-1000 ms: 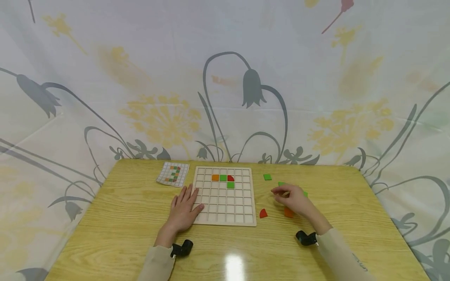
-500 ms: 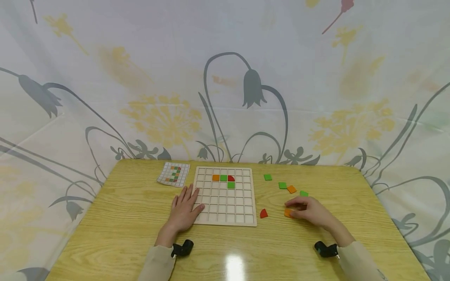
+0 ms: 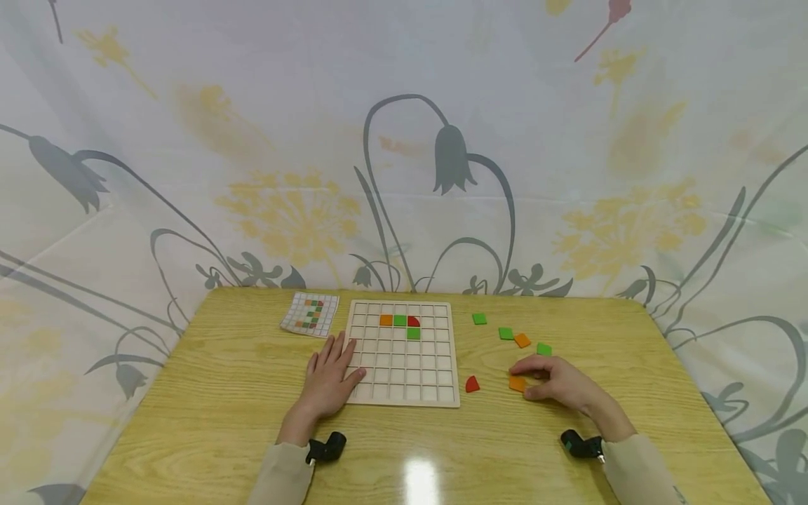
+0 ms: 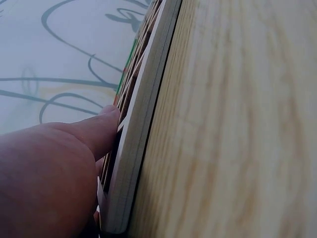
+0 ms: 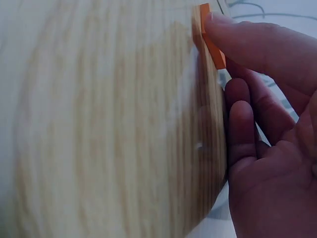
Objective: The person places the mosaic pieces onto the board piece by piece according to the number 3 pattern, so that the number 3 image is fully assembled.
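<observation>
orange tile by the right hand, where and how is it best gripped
Pinch the orange tile by its near and far edges, probably best from the right: it's a thin square with straight opposite edges, and the right hand is on that side.

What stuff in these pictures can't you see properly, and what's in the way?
- Head view: the part of the board under the left hand; the hand covers it.
- Head view: the print on the right sleeve; too small, and close to the bottom edge.
- Left wrist view: the shape of the green sliver; it shows only edge-on.
- Right wrist view: part of the orange tile; the thumb covers it.
</observation>
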Demonstrator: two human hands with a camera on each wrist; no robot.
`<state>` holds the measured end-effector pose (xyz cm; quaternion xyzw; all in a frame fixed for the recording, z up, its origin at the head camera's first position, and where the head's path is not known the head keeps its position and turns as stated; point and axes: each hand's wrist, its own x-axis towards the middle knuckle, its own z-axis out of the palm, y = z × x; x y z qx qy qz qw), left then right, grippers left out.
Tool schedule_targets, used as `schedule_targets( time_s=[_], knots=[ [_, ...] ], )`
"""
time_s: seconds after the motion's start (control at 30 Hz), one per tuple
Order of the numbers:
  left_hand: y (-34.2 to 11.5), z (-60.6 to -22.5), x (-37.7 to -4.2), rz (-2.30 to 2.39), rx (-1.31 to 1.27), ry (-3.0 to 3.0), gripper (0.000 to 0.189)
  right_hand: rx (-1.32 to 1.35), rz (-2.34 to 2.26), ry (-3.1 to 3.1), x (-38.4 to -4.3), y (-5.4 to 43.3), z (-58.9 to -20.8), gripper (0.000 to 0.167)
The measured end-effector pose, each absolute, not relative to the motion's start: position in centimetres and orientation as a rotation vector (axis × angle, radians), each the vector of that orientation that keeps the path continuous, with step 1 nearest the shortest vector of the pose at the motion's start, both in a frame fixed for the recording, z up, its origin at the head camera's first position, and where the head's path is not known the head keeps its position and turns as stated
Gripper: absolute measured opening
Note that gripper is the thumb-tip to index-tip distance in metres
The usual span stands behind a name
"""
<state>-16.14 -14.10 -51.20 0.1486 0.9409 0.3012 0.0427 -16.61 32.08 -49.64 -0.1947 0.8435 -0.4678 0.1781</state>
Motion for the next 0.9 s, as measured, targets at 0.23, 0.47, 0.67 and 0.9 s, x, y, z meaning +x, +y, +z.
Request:
schedule_targets(
  time_s=[0.23, 0.47, 0.67, 0.9],
  knots=[
    [-14.40, -51.22, -16.09, 0.949, 0.461, 2.909, 0.064, -0.633, -1.272, 2.395, -16.95, 31.96, -49.98, 0.038],
    [-14.00, -51.19, -16.15, 0.906, 0.438, 2.876, 0.064, -0.596, -1.357, 2.308, -16.83, 32.48, -49.95, 0.043],
    [-13.85, -51.15, -16.17, 0.912, 0.432, 2.877, 0.064, -0.562, -1.353, 2.300, -16.94, 32.40, -49.95, 0.043],
    [-13.93, -51.04, -16.11, 0.904, 0.429, 2.873, 0.064, -0.568, -1.324, 2.337, -17.05, 32.14, -50.20, 0.041]
  ],
)
